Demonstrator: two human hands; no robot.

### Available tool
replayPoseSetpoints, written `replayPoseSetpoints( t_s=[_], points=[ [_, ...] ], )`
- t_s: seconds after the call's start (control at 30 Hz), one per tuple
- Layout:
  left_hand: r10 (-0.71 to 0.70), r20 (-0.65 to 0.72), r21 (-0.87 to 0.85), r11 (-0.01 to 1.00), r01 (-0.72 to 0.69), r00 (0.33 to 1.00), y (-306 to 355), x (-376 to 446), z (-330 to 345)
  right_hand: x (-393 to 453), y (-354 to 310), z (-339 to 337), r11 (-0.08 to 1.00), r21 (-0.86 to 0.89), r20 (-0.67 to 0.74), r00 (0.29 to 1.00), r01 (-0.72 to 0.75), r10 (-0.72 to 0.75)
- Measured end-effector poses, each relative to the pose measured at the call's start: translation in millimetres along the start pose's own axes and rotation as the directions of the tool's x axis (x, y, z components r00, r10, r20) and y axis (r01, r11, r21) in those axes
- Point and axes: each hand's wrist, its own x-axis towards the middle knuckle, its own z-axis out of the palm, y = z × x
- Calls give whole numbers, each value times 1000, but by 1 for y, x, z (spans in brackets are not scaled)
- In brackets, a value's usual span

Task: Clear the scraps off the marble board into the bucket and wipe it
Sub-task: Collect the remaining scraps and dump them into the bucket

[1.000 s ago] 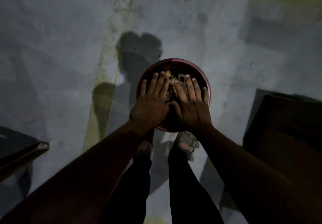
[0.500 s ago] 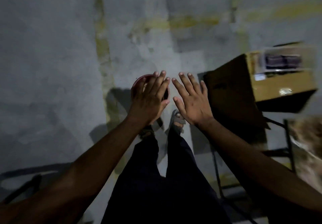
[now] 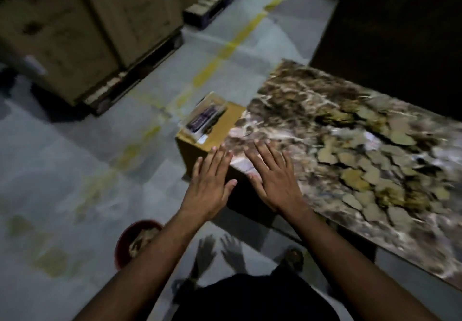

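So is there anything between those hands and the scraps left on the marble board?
Nothing visible. Both hands, left and right, are open and empty over the marble board's near-left corner. Bare marble lies between them and the scraps piled further right. The bucket sits on the floor, lower left.

Brown, white-veined marble board (image 3: 287, 110) under tan scraps (image 3: 355, 178); dark red bucket (image 3: 120, 243); grey floor (image 3: 75, 165) with worn yellow lines (image 3: 225, 48)

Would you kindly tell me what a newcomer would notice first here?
Probably the marble board on the right, its far half covered in tan scraps. Next, the left hand and right hand, spread flat mid-frame, holding nothing. The red bucket sits lower left.
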Motion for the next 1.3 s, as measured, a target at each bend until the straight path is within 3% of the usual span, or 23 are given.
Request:
replayPoseSetpoints(
  t_s=[0.27, 0.43, 0.57, 0.73, 0.9, 1.13, 1.23, 1.3],
  points=[
    [263, 119, -52, 964, -259, 957, 208, 133, 67, -86, 213, -55, 942, -19, -41, 941, -336, 335],
    [339, 255, -19, 938, -346, 905, 283, 161, 94, -133, 294, -63, 853, 28, 47, 853, -522, 520],
    [291, 402, 67, 937, -344, 868, 301, 172, 113, -166, 333, -67, 755, 75, 113, 758, -652, 643],
    [270, 532, 38, 939, -341, 802, 293, 178, 143, -207, 355, -44, 593, 196, 37, 610, -781, 791],
    [347, 510, -17, 919, -394, 787, 284, 179, 168, -208, 354, -4, 506, 248, 91, 539, -826, 837],
    [394, 475, -24, 899, -436, 787, 295, 210, 179, -171, 349, 6, 480, 168, 85, 498, -861, 863],
    [428, 433, -49, 890, -453, 793, 296, 216, 174, -157, 352, 4, 557, 194, 99, 581, -808, 808],
    [409, 350, -52, 907, -418, 843, 291, 216, 171, -159, 352, -1, 572, 255, 31, 598, -780, 801]
  ],
)
